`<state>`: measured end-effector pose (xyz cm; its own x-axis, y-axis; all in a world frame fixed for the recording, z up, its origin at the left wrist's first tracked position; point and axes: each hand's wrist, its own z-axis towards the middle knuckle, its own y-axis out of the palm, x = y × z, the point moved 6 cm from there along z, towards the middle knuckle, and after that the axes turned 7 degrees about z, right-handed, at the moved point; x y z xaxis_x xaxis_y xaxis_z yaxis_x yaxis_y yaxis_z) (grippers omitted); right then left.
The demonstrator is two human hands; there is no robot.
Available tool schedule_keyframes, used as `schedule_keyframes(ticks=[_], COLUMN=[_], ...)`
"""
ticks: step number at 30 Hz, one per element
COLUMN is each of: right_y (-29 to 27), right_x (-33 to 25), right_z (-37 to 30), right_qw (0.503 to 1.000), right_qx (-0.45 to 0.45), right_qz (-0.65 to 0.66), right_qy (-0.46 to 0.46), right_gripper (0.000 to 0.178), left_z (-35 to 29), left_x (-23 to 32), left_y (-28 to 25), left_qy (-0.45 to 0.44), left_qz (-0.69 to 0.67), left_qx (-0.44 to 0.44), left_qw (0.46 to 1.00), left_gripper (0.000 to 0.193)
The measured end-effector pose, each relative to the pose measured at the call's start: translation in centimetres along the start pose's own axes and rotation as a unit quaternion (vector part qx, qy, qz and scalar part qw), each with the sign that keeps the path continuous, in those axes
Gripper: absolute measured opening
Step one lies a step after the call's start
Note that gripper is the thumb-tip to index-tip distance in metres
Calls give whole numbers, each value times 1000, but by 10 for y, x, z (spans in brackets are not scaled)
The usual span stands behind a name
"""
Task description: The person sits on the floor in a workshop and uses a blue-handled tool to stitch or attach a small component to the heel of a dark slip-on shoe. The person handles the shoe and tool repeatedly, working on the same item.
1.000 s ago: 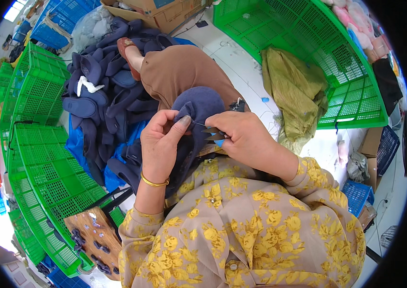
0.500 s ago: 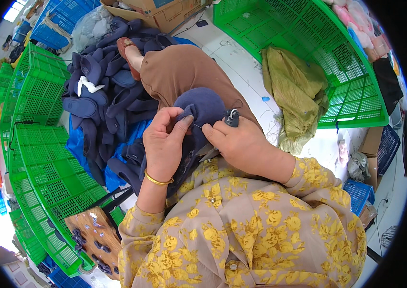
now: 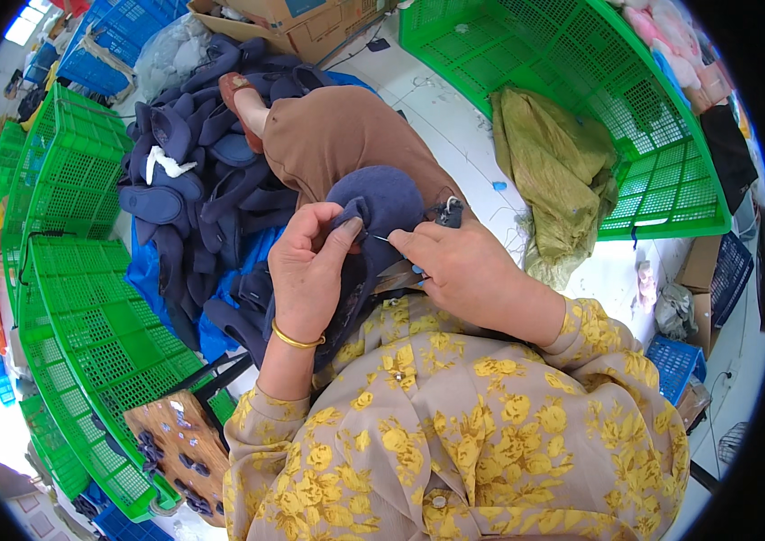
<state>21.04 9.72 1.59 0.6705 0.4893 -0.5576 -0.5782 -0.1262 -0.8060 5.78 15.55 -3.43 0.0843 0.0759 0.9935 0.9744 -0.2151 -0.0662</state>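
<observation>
A navy blue fabric slipper [image 3: 387, 194] rests over my lap, its rounded end toward the far side. My left hand [image 3: 310, 257] is closed, pinching a small folded piece of the same navy cloth at the slipper's upper between thumb and fingers. Just right of that fold, my right hand [image 3: 472, 275] holds a thin needle [image 3: 384, 239] between thumb and forefinger, its tip pointing at the cloth. A dark wrap [image 3: 448, 213] with a white tie sits on a right-hand finger. Metal scissors blades [image 3: 396, 276] show below the right hand; their handles are mostly hidden.
Navy slippers [image 3: 157, 203] lie heaped on blue sheeting at the left, beside green crates [image 3: 85, 307]. A wooden board [image 3: 170, 424] with small navy pieces stands lower left. An olive sack [image 3: 554, 171] lies by a large green crate [image 3: 671, 162] at the right.
My right hand has drawn slightly right and downward from the fold, so the needle and scissors blades show more. The left hand keeps its pinch on the slipper.
</observation>
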Motion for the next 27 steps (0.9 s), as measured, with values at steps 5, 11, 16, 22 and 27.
schedule_keyframes(ticks=[5, 11, 16, 22, 27], right_y=[5, 5, 3, 7, 12], right_x=[0, 9, 11, 9, 18], right_z=[2, 0, -2, 1, 1], right_qw=[1000, 999, 997, 998, 994], right_qx=[4, 16, 19, 3, 66], right_qz=[-11, 29, 60, 39, 76], right_qy=[5, 42, 46, 58, 51], right_gripper=[40, 45, 47, 43, 41], left_z=[0, 0, 0, 0, 0], left_x=[0, 0, -2, -1, 0], left_y=[0, -2, -3, -2, -2], left_qy=[2, -2, -4, -4, -3], left_qz=[-3, -9, -26, -11, -29], left_qx=[0, -4, -1, -5, -9], left_qw=[1000, 1000, 1000, 1000, 1000], left_gripper=[11, 11, 12, 12, 11])
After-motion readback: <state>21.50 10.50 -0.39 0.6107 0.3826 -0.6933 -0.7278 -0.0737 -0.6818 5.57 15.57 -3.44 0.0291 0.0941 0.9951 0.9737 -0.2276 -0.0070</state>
